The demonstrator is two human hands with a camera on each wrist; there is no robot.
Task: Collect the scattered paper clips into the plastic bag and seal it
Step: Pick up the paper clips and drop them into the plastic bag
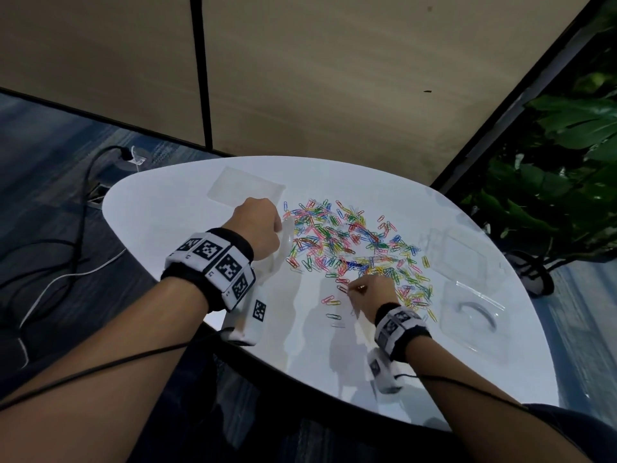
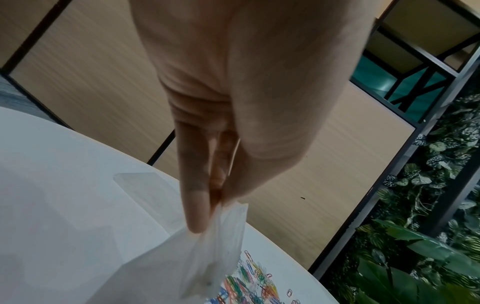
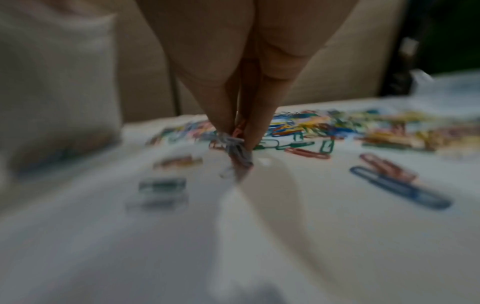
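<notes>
The right wrist view is blurred, so you cannot count the clips held there. The paper clips point(image 1: 354, 245) lie scattered on the white table point(image 1: 167, 202), between your hands. Your left hand point(image 1: 257, 228) pinches the plastic bag point(image 2: 207, 257) (raised); your right hand point(image 1: 370, 295) pinches several clips.

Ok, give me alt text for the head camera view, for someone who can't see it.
A person's left hand holds a clear plastic bag up by its top edge while the right hand pinches paper clips from the near edge of a colourful scatter of paper clips on a white table. Empty clear plastic packaging lies at the table's right.
</notes>
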